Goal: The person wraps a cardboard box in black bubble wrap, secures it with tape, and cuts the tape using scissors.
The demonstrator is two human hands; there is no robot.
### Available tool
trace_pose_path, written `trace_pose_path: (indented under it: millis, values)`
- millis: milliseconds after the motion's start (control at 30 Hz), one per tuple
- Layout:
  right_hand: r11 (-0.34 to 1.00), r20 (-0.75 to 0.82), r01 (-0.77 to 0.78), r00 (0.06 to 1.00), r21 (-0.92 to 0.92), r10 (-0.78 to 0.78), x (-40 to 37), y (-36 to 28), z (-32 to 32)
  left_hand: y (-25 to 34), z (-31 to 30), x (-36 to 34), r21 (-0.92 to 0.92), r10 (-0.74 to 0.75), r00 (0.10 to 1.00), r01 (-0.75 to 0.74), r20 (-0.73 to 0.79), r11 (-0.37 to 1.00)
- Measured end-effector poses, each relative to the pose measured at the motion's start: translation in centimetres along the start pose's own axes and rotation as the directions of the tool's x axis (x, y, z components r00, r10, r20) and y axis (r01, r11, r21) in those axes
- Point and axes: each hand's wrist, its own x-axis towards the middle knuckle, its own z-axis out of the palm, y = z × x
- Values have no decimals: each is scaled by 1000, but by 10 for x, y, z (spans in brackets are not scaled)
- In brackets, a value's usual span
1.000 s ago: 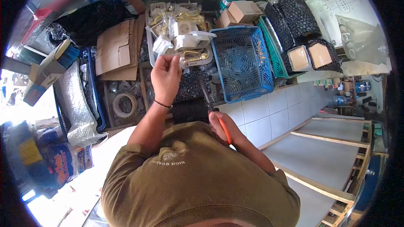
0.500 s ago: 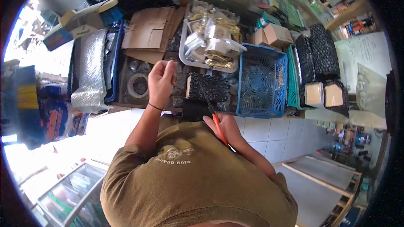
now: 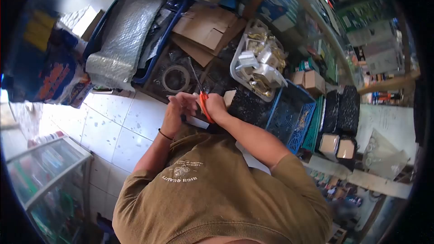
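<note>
Scissors with orange handles are held in my right hand, their dark blades pointing up and away over the bench. My left hand is just left of the handles, fingers loosely curled and apart, with a dark band on the wrist. I see nothing clearly held in it. A parcel in black bubble wrap lies beyond my right forearm, which hides part of it; its bare cardboard end faces my right hand. Past my hands, a roll of tape rests on the dark bench.
A blue tray with bubble wrap stands left, beside flat cardboard. A white basket holds wrapped gold-coloured items. To the right are a blue basket and more black-wrapped parcels. A glass cabinet stands lower left.
The view has turned, so the bench appears rotated and shifted. My right hand has brought the scissors up and left beside my left hand, which has lowered and loosened from a closed pinch.
</note>
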Motion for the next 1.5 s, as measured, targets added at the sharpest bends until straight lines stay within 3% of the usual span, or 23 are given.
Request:
trace_pose_path:
  millis: [33, 133, 200, 333, 667, 767, 833, 900, 967, 1033, 1067, 1100, 1133, 1167, 1200, 1233, 1267, 1300, 1400, 1500]
  values:
    - [1000, 10, 13, 1000, -27, -13, 6, -4, 1, -5, 0, -1, -12, -12, 1000, 12, -1, 1000]
    - [987, 112, -151, 983, 53, 145, 22, -19, 3, -5, -1, -3, -103, 4, 995, 7, 104, 995]
    - [990, 83, -138, 987, 11, 137, 26, -28, 3, -4, -6, -1, -115, -20, 979, 44, 203, 992]
    - [989, 65, -114, 991, -93, 121, 36, -35, 0, -4, -13, 2, -104, -33, 978, 56, 206, 993]
    - [974, 39, -52, 997, -221, 62, 42, -39, 2, -2, -22, 10, -29, -2, 997, 5, 81, 1000]
    - [983, -16, -34, 999, -178, 32, 44, -36, 6, 5, -25, 15, 28, 53, 998, -54, 34, 998]
    - [977, -64, 95, 992, -190, -109, 43, -30, 5, 6, -26, 20, 72, 82, 997, -83, 8, 994]
    - [981, -48, 91, 994, -174, -101, 42, -28, 6, 6, -27, 28, 51, 248, 969, -248, 15, 967]
    - [984, -37, 82, 995, -156, -89, 40, -27, 3, 14, -27, 35, 35, 225, 974, -226, 19, 974]
    - [975, -76, 182, 978, -131, -193, 33, -27, -3, 19, -26, 43, 63, 282, 959, -279, -39, 958]
    - [962, -179, 248, 948, -113, -265, 27, -28, -6, 23, -24, 44, 86, 277, 959, -271, -65, 959]
    - [966, -185, 240, 949, -98, -255, 21, -29, -12, 27, -22, 47, 96, 269, 962, -263, -53, 960]
    - [960, -185, 279, 946, 36, -268, 13, -33, -22, 30, -20, 50, 98, 306, 951, -300, -51, 949]
    - [935, -190, 313, 941, 170, -280, 8, -32, -28, 32, -18, 52, 99, 343, 938, -337, -48, 936]
    - [888, -95, 241, 970, 393, -222, 5, -25, -26, 35, -14, 53, 107, 334, 942, -329, -32, 938]
    - [883, -106, 233, 972, 407, -208, -7, -24, -35, 37, -10, 54, 125, 345, 938, -346, 29, 930]
    - [702, 155, 18, 971, 712, -183, -26, -29, -52, 38, -6, 56, 139, 353, 931, -363, 92, 921]
    - [431, 387, -257, 888, 865, -248, -42, -33, -65, 37, -2, 57, 142, 337, 934, -352, 117, 925]
    - [283, 426, -343, 844, 896, -326, -73, -32, -80, 30, 13, 60, 98, 216, 946, -245, 240, 965]
    - [179, 379, -336, 854, 925, -355, -85, -17, -78, 23, 28, 64, 274, 220, 935, -297, 278, 915]
